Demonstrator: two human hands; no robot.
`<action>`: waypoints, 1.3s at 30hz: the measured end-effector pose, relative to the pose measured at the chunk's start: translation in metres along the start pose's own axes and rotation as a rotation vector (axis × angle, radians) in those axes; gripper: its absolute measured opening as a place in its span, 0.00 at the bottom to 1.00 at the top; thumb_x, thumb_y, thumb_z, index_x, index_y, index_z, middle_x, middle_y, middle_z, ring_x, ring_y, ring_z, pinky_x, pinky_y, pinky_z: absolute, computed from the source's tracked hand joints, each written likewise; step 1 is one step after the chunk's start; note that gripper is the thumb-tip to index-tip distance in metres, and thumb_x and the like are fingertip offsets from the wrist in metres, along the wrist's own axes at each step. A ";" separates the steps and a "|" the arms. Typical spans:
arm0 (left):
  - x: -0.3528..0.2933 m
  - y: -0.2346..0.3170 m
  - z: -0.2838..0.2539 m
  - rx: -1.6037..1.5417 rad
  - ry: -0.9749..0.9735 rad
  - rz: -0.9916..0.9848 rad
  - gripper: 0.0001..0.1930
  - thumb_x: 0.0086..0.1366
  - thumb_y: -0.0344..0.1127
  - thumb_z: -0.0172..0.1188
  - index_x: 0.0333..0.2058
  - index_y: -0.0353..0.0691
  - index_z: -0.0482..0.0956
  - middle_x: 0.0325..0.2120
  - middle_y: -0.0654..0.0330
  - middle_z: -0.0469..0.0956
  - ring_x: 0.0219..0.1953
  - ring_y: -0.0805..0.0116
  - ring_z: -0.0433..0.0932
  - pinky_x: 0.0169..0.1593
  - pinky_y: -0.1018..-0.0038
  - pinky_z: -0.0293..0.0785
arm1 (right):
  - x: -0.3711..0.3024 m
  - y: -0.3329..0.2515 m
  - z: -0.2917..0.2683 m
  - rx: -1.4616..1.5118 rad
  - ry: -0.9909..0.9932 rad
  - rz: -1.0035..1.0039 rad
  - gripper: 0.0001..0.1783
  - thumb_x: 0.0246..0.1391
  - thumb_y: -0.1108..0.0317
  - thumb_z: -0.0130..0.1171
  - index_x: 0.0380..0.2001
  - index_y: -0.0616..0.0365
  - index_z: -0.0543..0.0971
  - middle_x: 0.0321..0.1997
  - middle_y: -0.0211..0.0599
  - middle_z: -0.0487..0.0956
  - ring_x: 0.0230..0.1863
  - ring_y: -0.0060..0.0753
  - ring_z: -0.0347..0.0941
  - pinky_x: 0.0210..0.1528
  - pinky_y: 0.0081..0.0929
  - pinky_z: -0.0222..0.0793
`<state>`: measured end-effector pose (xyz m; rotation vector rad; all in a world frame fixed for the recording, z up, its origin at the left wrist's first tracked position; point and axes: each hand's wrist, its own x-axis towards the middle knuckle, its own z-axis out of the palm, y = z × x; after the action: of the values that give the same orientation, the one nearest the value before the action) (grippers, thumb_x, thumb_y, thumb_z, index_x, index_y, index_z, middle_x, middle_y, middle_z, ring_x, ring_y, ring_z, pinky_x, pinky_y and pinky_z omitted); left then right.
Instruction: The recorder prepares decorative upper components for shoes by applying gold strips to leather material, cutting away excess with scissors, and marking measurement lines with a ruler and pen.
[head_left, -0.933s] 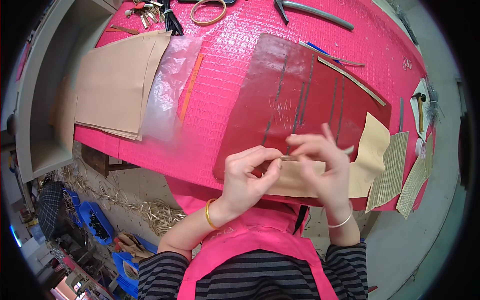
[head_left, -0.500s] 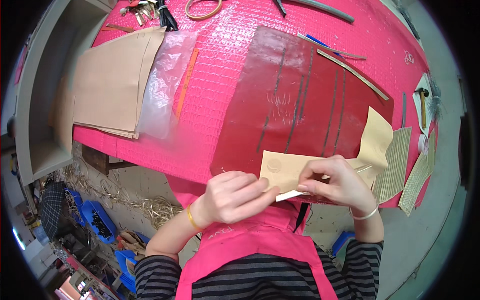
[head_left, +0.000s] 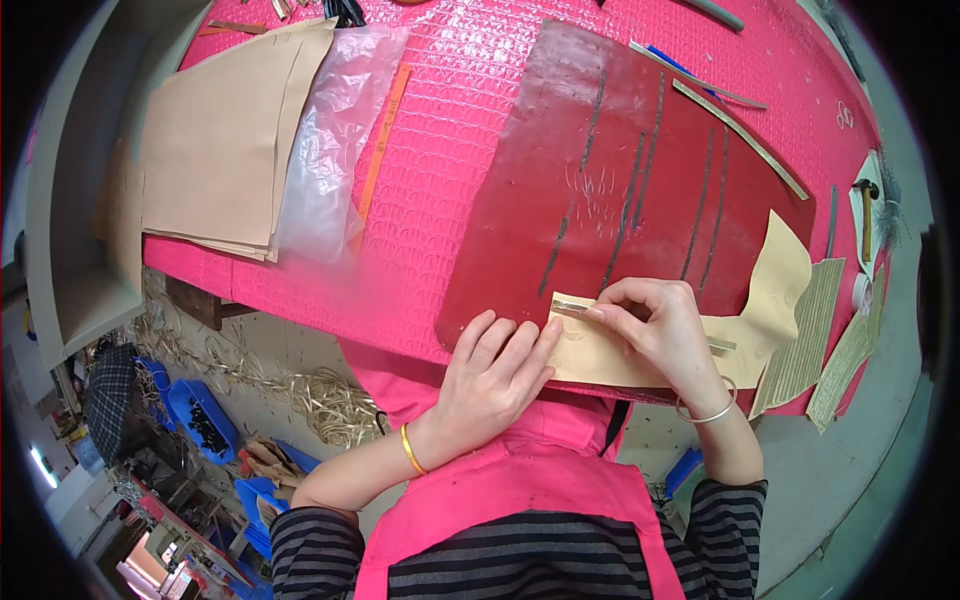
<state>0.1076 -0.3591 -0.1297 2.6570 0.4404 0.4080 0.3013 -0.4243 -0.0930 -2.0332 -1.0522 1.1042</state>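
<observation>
One slim metallic strip (head_left: 570, 306), at the far-left corner of a beige sheet (head_left: 605, 365) on the red mat (head_left: 500, 220), near side. Pinched at its right end by the right hand (head_left: 660, 325). Flanked by the left hand (head_left: 495, 375), loosely extended at the sheet's left edge; cannot confirm contact. Judged light, bendable; best taken by the ends.

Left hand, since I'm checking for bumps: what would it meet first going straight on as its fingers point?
Most likely the small strip by the right hand, just beyond the left hand; depth is unclear.
</observation>
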 end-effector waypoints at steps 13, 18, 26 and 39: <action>0.005 0.001 -0.003 0.200 -0.111 0.030 0.15 0.52 0.34 0.55 0.41 0.44 0.76 0.53 0.64 0.69 0.56 0.70 0.65 0.56 0.59 0.43 | -0.008 0.001 -0.009 -0.278 0.098 -0.023 0.14 0.43 0.63 0.63 0.21 0.64 0.72 0.14 0.43 0.72 0.19 0.40 0.73 0.23 0.32 0.66; 0.006 0.004 -0.003 0.251 -0.116 0.016 0.14 0.53 0.34 0.54 0.40 0.43 0.76 0.51 0.64 0.70 0.56 0.70 0.65 0.58 0.57 0.41 | -0.051 0.029 -0.064 -0.261 0.140 0.300 0.14 0.41 0.68 0.65 0.20 0.63 0.69 0.11 0.34 0.66 0.17 0.21 0.67 0.19 0.21 0.60; 0.012 0.008 -0.007 0.214 -0.146 -0.009 0.14 0.53 0.33 0.56 0.41 0.40 0.75 0.50 0.61 0.71 0.55 0.66 0.66 0.59 0.56 0.42 | -0.055 0.073 -0.056 0.029 0.290 0.194 0.10 0.41 0.70 0.65 0.20 0.65 0.75 0.15 0.30 0.72 0.19 0.16 0.66 0.22 0.17 0.60; 0.055 0.065 0.039 -0.046 -0.181 0.157 0.26 0.54 0.40 0.54 0.52 0.40 0.69 0.50 0.55 0.64 0.52 0.59 0.61 0.57 0.62 0.55 | -0.052 0.067 -0.057 -0.422 0.274 0.029 0.13 0.42 0.64 0.64 0.18 0.61 0.73 0.14 0.37 0.70 0.15 0.28 0.65 0.20 0.24 0.60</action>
<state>0.1869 -0.4088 -0.1229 2.6626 0.1659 0.2176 0.3570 -0.5095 -0.0973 -2.4488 -1.1868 0.6241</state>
